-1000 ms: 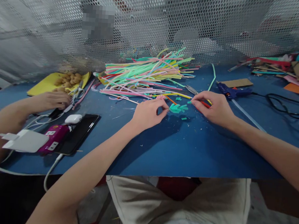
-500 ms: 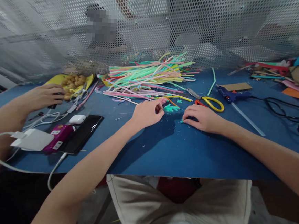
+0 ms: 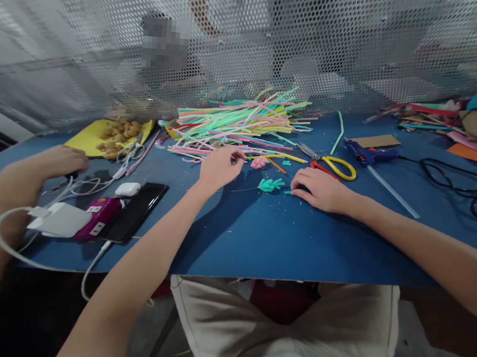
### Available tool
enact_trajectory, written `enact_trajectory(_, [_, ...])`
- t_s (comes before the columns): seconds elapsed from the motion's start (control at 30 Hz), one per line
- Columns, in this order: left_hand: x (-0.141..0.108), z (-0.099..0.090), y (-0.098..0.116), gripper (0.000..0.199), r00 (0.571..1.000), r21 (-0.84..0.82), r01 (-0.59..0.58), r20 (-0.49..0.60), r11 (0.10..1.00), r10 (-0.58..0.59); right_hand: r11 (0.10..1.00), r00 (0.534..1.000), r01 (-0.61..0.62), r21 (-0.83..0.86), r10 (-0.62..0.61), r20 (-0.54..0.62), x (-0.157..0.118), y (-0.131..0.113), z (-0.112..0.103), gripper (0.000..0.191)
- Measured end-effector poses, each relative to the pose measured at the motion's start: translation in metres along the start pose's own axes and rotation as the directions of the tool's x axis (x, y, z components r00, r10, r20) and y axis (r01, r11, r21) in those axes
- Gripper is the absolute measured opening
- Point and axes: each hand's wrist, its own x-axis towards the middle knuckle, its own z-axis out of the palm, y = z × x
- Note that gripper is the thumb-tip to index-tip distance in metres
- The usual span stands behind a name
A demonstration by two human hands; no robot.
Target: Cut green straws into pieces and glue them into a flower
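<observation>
My left hand (image 3: 221,168) hovers by the front of the pipe cleaner pile (image 3: 235,120), thumb and fingers closed in a pinch; anything between them is too small to make out. To its right lie a fluffy pink piece (image 3: 259,162) and a teal leafy sprig (image 3: 271,185) with a thin wire stem running left. Resting on the table, my right hand (image 3: 320,189) has its fingers curled and its fingertips on a short teal pipe cleaner piece (image 3: 288,193). Just behind that hand are scissors (image 3: 326,162) with yellow and red handles.
Another person's hand (image 3: 54,161) is at the left beside white cables and yellow paper (image 3: 87,136) bearing brown lumps. A phone (image 3: 139,212), a purple power strip (image 3: 99,217) and a charger (image 3: 62,219) lie nearer. A blue glue gun (image 3: 368,154) sits right, before a perforated metal screen (image 3: 316,36).
My left hand has moved left and slightly up, away from the sprig, uncovering the pink piece. The sprig sits slightly nearer me. The other person's hand has drawn left from the yellow paper.
</observation>
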Motion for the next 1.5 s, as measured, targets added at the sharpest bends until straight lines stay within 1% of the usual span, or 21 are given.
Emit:
enact_trajectory(0.07, [0.006, 0.002, -0.014, 0.024, 0.999, 0.014, 0.022, -0.047, 1.0, -0.021, 1.0, 1.0, 0.014, 0.009, -0.014, -0.025, 0.0, -0.001, 0.001, 0.026])
enact_trajectory(0.1, [0.008, 0.003, -0.02, 0.026, 0.999, 0.022, 0.012, -0.042, 1.0, -0.011, 0.999, 0.999, 0.028, 0.017, -0.027, -0.042, 0.0, -0.001, 0.002, 0.028])
enact_trajectory(0.17, [0.011, 0.008, -0.03, 0.025, 1.0, 0.024, -0.029, -0.001, 0.999, 0.03, 0.998, 0.997, 0.054, 0.035, -0.052, -0.054, 0.001, -0.002, 0.004, 0.029])
enact_trajectory(0.23, [0.013, 0.013, -0.037, 0.022, 0.996, 0.027, -0.061, 0.065, 0.998, 0.06, 0.997, 0.997, 0.059, 0.044, -0.057, -0.045, 0.003, -0.003, 0.006, 0.029])
enact_trajectory(0.33, [0.014, 0.02, -0.042, 0.022, 0.99, 0.064, -0.068, 0.124, 0.996, 0.06, 0.997, 0.998, 0.062, 0.056, -0.06, -0.025, 0.007, -0.002, 0.009, 0.031])
enact_trajectory(0.4, [0.015, 0.022, -0.046, 0.022, 0.993, 0.069, -0.047, 0.11, 0.996, 0.039, 0.996, 0.998, 0.067, 0.056, -0.066, -0.019, 0.008, 0.0, 0.011, 0.03])
enact_trajectory(0.53, [0.017, 0.021, -0.054, 0.026, 1.0, 0.099, -0.003, -0.022, 0.995, 0.005, 0.997, 0.997, 0.073, 0.032, -0.074, 0.01, 0.009, 0.007, 0.015, 0.027])
enact_trajectory(0.6, [0.017, 0.02, -0.057, 0.03, 0.998, 0.14, -0.001, -0.062, 0.99, 0.009, 0.997, 0.997, 0.07, 0.02, -0.071, 0.025, 0.008, 0.011, 0.017, 0.027])
enact_trajectory(0.73, [0.017, 0.019, -0.057, 0.027, 1.0, 0.165, -0.022, -0.014, 0.986, 0.024, 0.998, 0.997, 0.057, 0.005, -0.057, 0.051, 0.004, 0.016, 0.013, 0.026])
enact_trajectory(0.83, [0.016, 0.019, -0.054, 0.026, 0.999, 0.164, -0.003, 0.043, 0.986, -0.004, 0.999, 0.999, 0.043, 0.009, -0.044, 0.028, 0.0, 0.021, 0.0, 0.025])
enact_trajectory(0.93, [0.016, 0.019, -0.051, 0.026, 0.999, 0.166, -0.013, 0.052, 0.986, 0.005, 0.999, 0.999, -0.006, -0.041, 0.004, -0.053, -0.004, 0.033, -0.019, 0.022])
enact_trajectory(1.03, [0.017, 0.019, -0.05, 0.03, 0.999, 0.161, -0.025, 0.024, 0.987, 0.021, 0.989, 0.991, -0.078, -0.13, 0.062, -0.119, -0.006, 0.054, -0.043, 0.019])
enact_trajectory(1.17, [0.017, 0.019, -0.053, 0.035, 0.997, 0.127, -0.023, 0.073, 0.992, 0.014, 0.942, 0.97, -0.194, -0.273, 0.144, -0.194, -0.004, 0.081, -0.083, 0.016])
enact_trajectory(1.2, [0.018, 0.02, -0.054, 0.036, 0.997, 0.124, -0.027, 0.081, 0.992, 0.017, 0.927, 0.961, -0.235, -0.292, 0.175, -0.216, -0.004, 0.086, -0.093, 0.019])
enact_trajectory(1.23, [0.018, 0.02, -0.056, 0.037, 0.996, 0.125, -0.03, 0.082, 0.992, 0.019, 0.908, 0.937, -0.299, -0.294, 0.22, -0.272, -0.004, 0.09, -0.103, 0.023])
enact_trajectory(1.3, [0.019, 0.022, -0.06, 0.038, 0.997, 0.135, -0.03, 0.076, 0.99, 0.02, 0.867, 0.874, -0.419, -0.269, 0.305, -0.379, -0.006, 0.096, -0.117, 0.036])
enact_trajectory(1.37, [0.02, 0.025, -0.065, 0.038, 0.997, 0.138, -0.026, 0.078, 0.99, 0.015, 0.846, 0.847, -0.467, -0.256, 0.346, -0.403, -0.011, 0.1, -0.123, 0.051])
enact_trajectory(1.4, [0.02, 0.025, -0.066, 0.037, 0.997, 0.136, -0.02, 0.083, 0.99, 0.009, 0.846, 0.849, -0.467, -0.257, 0.348, -0.398, -0.013, 0.102, -0.123, 0.054])
enact_trajectory(1.5, [0.02, 0.027, -0.069, 0.032, 0.995, 0.136, 0.003, 0.094, 0.991, -0.016, 0.867, 0.877, -0.422, -0.267, 0.315, -0.362, -0.024, 0.1, -0.114, 0.047])
